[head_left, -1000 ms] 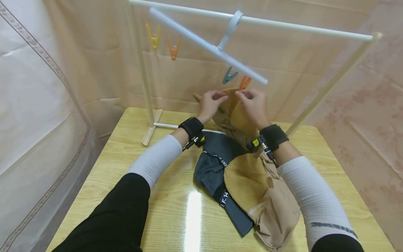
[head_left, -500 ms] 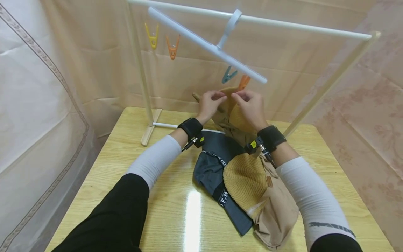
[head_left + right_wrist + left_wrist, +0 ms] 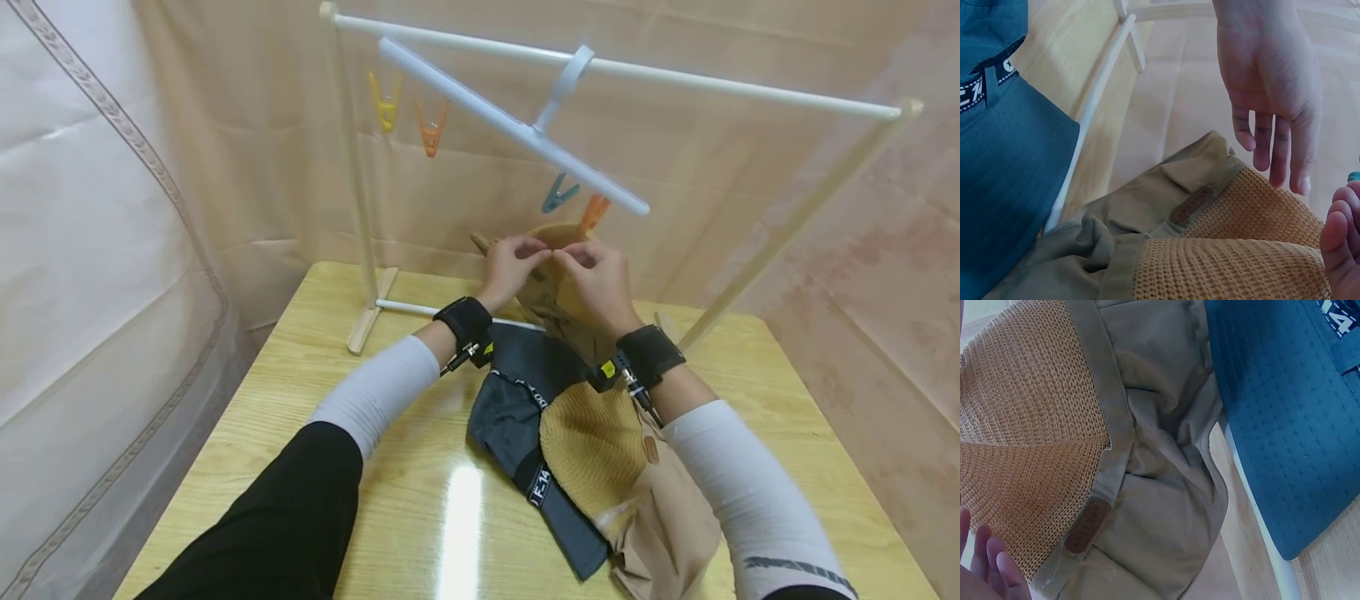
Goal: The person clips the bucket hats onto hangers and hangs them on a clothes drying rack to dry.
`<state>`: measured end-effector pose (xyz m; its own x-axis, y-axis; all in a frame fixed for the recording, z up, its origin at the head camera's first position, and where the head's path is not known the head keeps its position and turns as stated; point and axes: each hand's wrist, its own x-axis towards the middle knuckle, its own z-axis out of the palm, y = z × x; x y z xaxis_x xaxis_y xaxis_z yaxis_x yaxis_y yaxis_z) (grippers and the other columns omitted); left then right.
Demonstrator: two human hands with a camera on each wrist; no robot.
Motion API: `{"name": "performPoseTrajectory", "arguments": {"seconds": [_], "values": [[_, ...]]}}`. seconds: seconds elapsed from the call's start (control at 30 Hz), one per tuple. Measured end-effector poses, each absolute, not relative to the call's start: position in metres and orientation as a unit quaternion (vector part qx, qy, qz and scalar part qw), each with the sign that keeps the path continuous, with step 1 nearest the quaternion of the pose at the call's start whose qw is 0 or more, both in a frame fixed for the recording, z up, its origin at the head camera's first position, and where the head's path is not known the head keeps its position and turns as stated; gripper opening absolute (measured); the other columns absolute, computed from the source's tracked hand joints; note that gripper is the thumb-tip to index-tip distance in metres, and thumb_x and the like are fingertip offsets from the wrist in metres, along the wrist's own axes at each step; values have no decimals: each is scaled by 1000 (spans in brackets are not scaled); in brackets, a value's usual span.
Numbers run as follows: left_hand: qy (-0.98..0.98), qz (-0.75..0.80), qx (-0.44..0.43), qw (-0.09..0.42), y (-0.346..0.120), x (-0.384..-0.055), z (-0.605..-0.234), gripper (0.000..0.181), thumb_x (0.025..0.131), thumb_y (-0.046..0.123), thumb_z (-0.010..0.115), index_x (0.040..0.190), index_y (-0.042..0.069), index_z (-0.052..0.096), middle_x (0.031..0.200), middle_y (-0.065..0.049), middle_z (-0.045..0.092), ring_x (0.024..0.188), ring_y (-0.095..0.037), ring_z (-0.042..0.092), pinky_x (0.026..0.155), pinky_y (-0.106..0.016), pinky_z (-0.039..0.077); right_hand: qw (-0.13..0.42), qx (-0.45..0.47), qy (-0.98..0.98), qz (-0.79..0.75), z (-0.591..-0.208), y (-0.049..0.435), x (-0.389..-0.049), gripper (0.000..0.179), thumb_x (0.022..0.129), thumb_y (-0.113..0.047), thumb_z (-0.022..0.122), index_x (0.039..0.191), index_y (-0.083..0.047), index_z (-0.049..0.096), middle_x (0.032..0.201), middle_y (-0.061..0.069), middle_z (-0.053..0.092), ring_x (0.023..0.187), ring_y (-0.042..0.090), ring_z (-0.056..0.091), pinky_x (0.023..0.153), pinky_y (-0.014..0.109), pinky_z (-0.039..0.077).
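A tan hat with a straw crown (image 3: 1035, 394) and a khaki flap with a brown label hangs from an orange clip (image 3: 595, 213) on the white hanger (image 3: 517, 129). In the head view my left hand (image 3: 510, 271) and right hand (image 3: 603, 283) meet fingertip to fingertip in front of this hat, just under its top edge. The right wrist view shows the left hand's fingers fairly straight, right at the straw edge, with nothing seen between them. My right fingers (image 3: 1341, 234), loosely bent, show only partly at that view's right edge.
A teal clip (image 3: 560, 194), a yellow clip (image 3: 386, 103) and another orange clip (image 3: 431, 132) hang along the hanger. The hanger hooks over the rack's bar (image 3: 720, 81). Below, a dark blue hat (image 3: 517, 417) and a straw and beige hat (image 3: 592, 442) lie on the table (image 3: 285, 433).
My right hand has slid left, away from the orange clip, until its fingertips meet my left hand's. The head view has shifted slightly; the hat still hangs from the clip.
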<state>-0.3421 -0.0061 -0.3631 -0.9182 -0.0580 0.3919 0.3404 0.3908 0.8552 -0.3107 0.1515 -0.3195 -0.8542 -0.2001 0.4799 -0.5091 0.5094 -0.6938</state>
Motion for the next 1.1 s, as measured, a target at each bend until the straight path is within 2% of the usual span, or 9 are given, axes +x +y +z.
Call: {"name": "performPoseTrajectory", "arguments": {"seconds": [0.23, 0.53, 0.9, 1.1], "values": [[-815, -541, -95, 182, -7, -340, -364, 23, 92, 23, 68, 105, 5, 73, 104, -10, 74, 98, -21, 67, 82, -26, 51, 161, 214, -855, 443, -328, 150, -312, 30, 93, -29, 67, 97, 0, 75, 86, 18, 73, 68, 2, 57, 59, 17, 42], [-807, -555, -111, 169, -13, -334, -370, 22, 92, 21, 69, 104, 2, 72, 106, -13, 72, 100, -24, 66, 86, -30, 51, 127, 216, -871, 423, -338, 150, -306, 34, 93, -34, 67, 99, -2, 74, 85, 15, 72, 70, 8, 58, 60, 17, 43], [-817, -534, -113, 184, -16, -330, -381, 20, 89, 20, 71, 101, 3, 74, 100, -11, 73, 93, -23, 67, 84, -30, 51, 107, 222, -859, 449, -356, 151, -301, 27, 91, -26, 69, 95, 1, 74, 82, 22, 70, 67, 19, 59, 56, 17, 42], [-819, -532, -116, 183, -18, -328, -386, 18, 89, 18, 71, 100, 4, 74, 101, -11, 74, 93, -24, 66, 84, -32, 51, 113, 220, -865, 436, -362, 152, -300, 28, 90, -29, 70, 95, -2, 75, 83, 18, 73, 69, 14, 60, 60, 18, 43]]}}
